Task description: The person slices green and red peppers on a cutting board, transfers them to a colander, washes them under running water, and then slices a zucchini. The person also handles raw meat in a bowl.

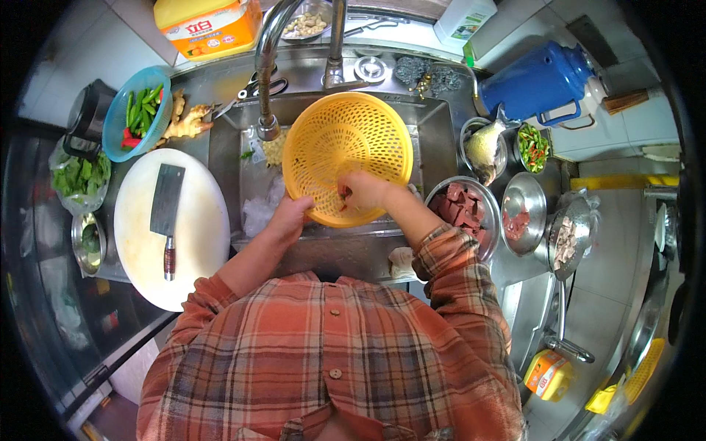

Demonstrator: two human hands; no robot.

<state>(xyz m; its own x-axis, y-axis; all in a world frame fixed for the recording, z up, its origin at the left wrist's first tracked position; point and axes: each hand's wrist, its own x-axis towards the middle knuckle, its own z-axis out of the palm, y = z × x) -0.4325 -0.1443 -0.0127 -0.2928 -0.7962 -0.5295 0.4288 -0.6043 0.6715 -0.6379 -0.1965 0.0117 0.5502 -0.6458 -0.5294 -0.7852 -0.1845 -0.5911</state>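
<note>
A yellow plastic colander (348, 110) is tilted over the steel sink (436, 132). My left hand (289, 216) grips its lower left rim, thumb over the edge. Inside the basket is my right hand (361, 190), fingers bent together by small red and green bits, perhaps chili pieces, near its lower wall. Whether the fingers pinch any of them cannot be told. The curved metal faucet (268, 128) hangs at the colander's left. Below it in the sink lie pale chopped pieces (274, 150) and a clear plastic bag (259, 212).
At left, a cleaver (167, 199) lies on a round white cutting board (207, 237), near a blue basket (112, 124) of peppers and some ginger (190, 122). At right stand bowls with a fish (484, 150), dark red meat chunks (463, 209) and chopped peppers (533, 149), beside a blue thermos (532, 82).
</note>
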